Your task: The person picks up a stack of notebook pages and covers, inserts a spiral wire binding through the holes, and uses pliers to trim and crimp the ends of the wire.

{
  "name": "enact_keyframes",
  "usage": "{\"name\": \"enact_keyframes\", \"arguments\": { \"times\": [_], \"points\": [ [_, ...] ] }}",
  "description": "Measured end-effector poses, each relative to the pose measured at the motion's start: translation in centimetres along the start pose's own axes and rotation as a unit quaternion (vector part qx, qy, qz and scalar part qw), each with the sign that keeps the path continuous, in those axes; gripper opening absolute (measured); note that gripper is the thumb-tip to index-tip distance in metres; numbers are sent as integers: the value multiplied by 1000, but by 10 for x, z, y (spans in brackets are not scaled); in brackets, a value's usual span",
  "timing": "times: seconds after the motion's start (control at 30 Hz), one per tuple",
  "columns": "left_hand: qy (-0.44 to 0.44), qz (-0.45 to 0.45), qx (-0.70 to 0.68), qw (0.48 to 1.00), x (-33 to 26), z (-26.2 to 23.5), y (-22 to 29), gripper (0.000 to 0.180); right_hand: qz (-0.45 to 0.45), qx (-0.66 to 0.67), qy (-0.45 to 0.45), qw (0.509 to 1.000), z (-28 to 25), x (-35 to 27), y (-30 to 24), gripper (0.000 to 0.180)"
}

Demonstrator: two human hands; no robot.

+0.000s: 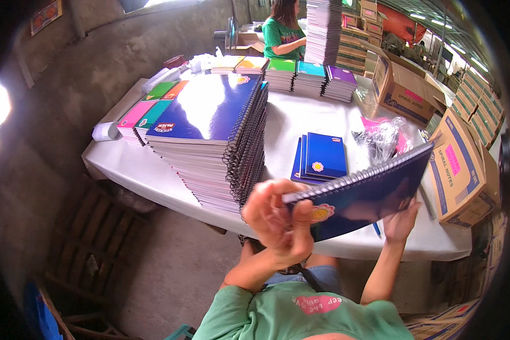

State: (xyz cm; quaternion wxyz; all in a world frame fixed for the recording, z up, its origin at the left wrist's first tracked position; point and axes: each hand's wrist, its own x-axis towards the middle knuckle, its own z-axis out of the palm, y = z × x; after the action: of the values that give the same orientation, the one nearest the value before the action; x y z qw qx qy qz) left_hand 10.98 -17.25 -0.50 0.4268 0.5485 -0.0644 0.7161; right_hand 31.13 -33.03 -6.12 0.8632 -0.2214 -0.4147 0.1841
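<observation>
A dark blue spiral notebook (362,198) is held up tilted in front of me, its coil along the upper edge and a flower sticker at the left end. My left hand (280,218) is closed on that left end, thumb over the cover, slightly blurred. At the lower right my right hand (401,224) grips the same notebook, with some fingers hidden behind it. Left of my hands rises a tall stack of large blue spiral notebooks (204,113), coils to the right. Beyond the held one lie several small blue notebooks (326,154).
Small notebooks in several colours, such as a green pile (280,67), line the far side of the white-covered table (283,116). Open cartons (462,170) and crumpled clear plastic (388,136) are on the right. A person in green (281,37) is behind the table.
</observation>
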Motion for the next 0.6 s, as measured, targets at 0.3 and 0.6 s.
{"name": "enact_keyframes", "arguments": {
  "times": [0.3, 0.6],
  "points": [
    [48, 146, 306, 939, 174, -72, 54, 17, -98, -304, -76, 944, 227, 205, 49, 40],
    [49, -73, 335, 938, 149, -165, -18, 27, 132, -410, -257, 865, 194, 249, 207, 40]
  ]
}}
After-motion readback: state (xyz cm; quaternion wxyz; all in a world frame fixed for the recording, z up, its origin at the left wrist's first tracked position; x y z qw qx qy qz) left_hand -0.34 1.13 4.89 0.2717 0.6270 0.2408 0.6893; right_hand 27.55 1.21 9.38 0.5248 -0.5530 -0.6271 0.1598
